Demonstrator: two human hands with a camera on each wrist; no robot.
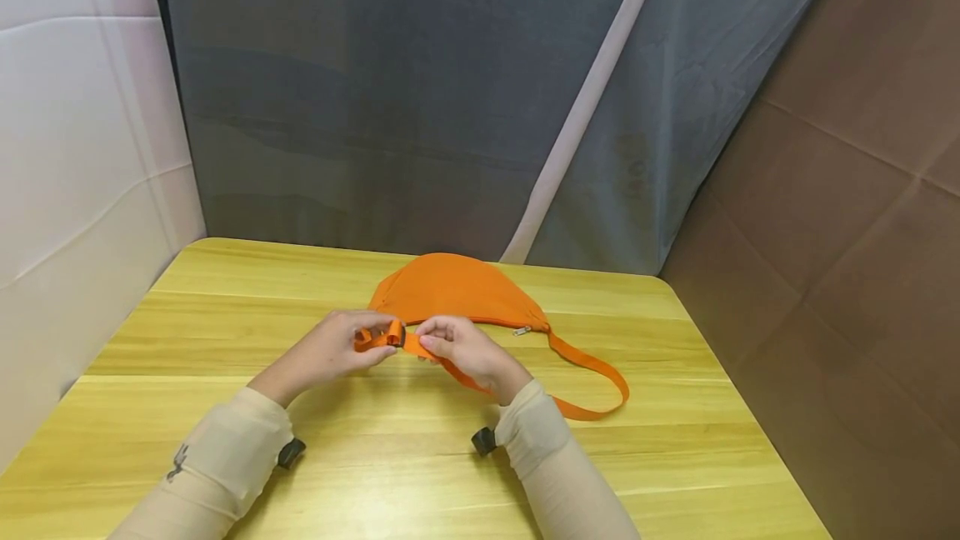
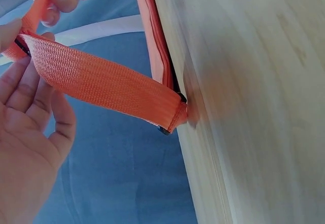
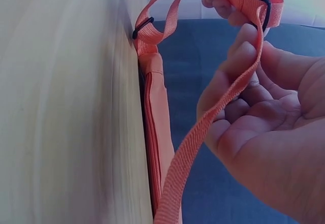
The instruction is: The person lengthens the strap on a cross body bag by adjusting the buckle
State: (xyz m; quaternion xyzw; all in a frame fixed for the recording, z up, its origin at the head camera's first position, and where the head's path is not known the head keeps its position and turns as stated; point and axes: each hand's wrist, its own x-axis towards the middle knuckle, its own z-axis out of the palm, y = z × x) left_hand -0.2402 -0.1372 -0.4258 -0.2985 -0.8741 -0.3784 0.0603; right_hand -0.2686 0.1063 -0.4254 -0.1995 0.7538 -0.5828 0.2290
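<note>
An orange waist bag (image 1: 457, 288) lies flat on the table, its zipper edge toward me. Its orange strap (image 2: 106, 84) rises off the tabletop between my two hands. My left hand (image 1: 341, 346) pinches the strap at a black slider buckle (image 3: 266, 13), where the webbing forms a small loop. Just right of the buckle, my right hand (image 1: 467, 350) pinches the strap between thumb and fingers. From there the strap runs under the right wrist and curves back to the bag's right end. A black ring (image 3: 143, 27) joins the strap to the bag's left end.
The bag rests on a wood-grain table (image 1: 375, 473). A grey curtain (image 1: 375, 107) hangs behind it, crossed by a pale diagonal strip (image 1: 585, 107). White cloth (image 1: 82, 148) stands at the left and brown cloth (image 1: 840, 232) at the right.
</note>
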